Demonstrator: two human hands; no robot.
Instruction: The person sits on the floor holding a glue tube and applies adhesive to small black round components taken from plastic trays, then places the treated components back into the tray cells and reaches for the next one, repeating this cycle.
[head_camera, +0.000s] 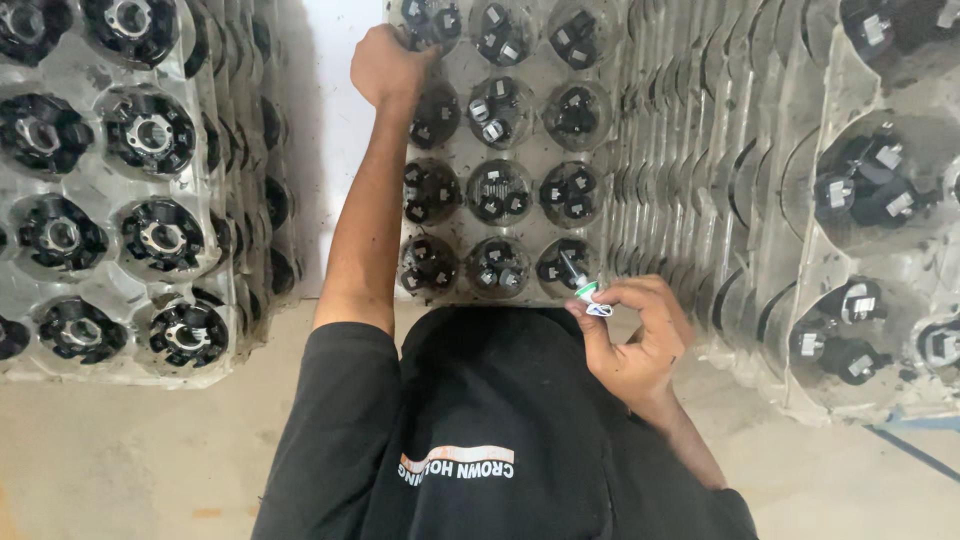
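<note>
A clear plastic tray (538, 145) lies in front of me, its round cells holding black parts with small metal pieces. My left hand (388, 64) is stretched out to the tray's far left corner, fingers closed on its edge. My right hand (636, 338) is near the tray's near right corner and pinches a small white applicator tube (590, 296) with a green collar. The tube's dark nozzle points into the nearest right cell (565, 265). My black shirt (470, 420) hides the tray's near edge.
A stack of clear trays with black ring-shaped parts (150, 135) sits at the left. More trays stand packed on edge (690, 150) at the right, beside a tray of black parts (870, 190). Concrete floor (120, 450) lies below, with a blue line (915, 455).
</note>
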